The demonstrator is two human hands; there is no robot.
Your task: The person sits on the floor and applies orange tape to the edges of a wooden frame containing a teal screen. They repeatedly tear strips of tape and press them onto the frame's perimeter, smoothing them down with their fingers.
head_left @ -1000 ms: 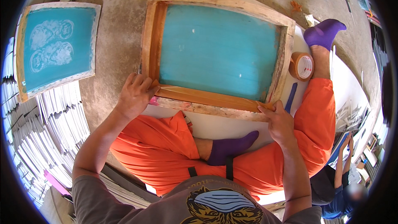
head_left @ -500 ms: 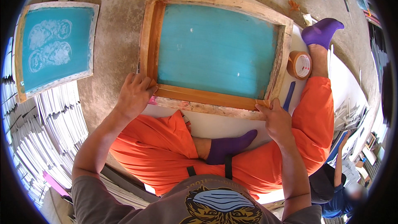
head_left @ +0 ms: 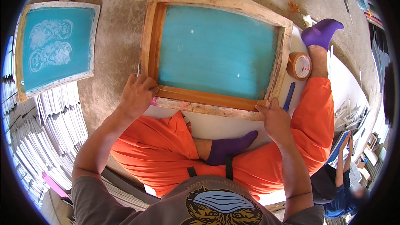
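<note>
A wooden silk-screen frame (head_left: 287, 46) with teal mesh (head_left: 216, 54) lies in front of me. Brown packing tape (head_left: 208, 95) runs along its near inner side, and more tape covers the left inner side. At the near left corner, my left hand (head_left: 139, 93) is closed, thumb and fingertips pinching the strip's left end. A thin sliver, too small to name, sticks up beside those fingers. My right hand (head_left: 276, 118) pinches the strip's other end at the near right corner. Right of the frame stand a roll of brown tape (head_left: 301, 66) and a blue strip-like tool (head_left: 289, 96).
Another teal screen (head_left: 60, 46) with a pale printed design leans at left, over stacks of white sheets (head_left: 58, 116). My legs in orange trousers (head_left: 314, 112) and purple socks (head_left: 323, 33) flank the frame. A person in dark blue (head_left: 338, 202) is at lower right.
The frame and my right hand have shifted very slightly left. Both hands stay at the near corners. The person at lower right now has both arms raised into view.
</note>
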